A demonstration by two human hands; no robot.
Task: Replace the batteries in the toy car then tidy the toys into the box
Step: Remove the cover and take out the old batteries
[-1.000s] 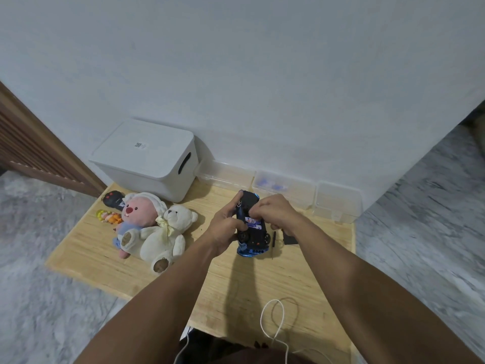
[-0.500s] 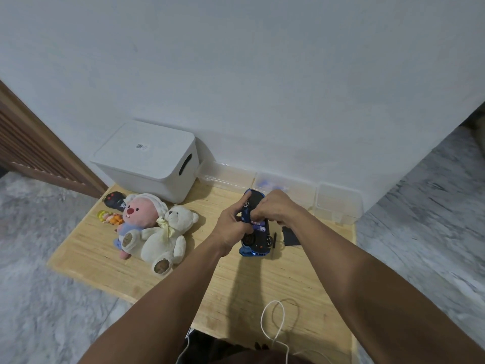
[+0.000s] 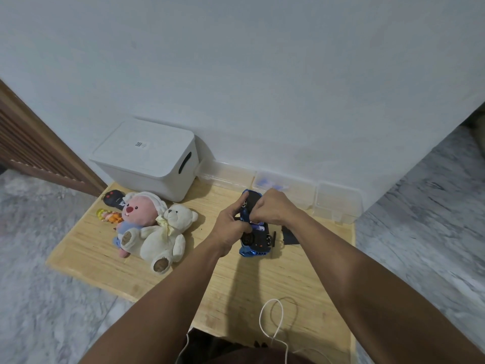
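Observation:
A blue toy car [image 3: 254,236] is held upside down above the wooden table [image 3: 262,282], underside with wheels facing up. My left hand [image 3: 231,223] grips the car's left side. My right hand [image 3: 271,207] curls over the open battery bay, fingertips at a purple-white battery [image 3: 258,227]. A black battery cover [image 3: 290,236] lies on the table just right of the car. The white lidded box [image 3: 147,158] stands at the back left against the wall.
A cream teddy bear [image 3: 165,237], a pink plush [image 3: 139,214], a black remote [image 3: 112,199] and a small orange figure [image 3: 109,215] lie at the left. Clear plastic trays [image 3: 336,203] line the back wall. A white cable [image 3: 273,321] loops near the front edge.
Both hands lifted the car a little and tilted its far end up. My right hand stays over the battery bay.

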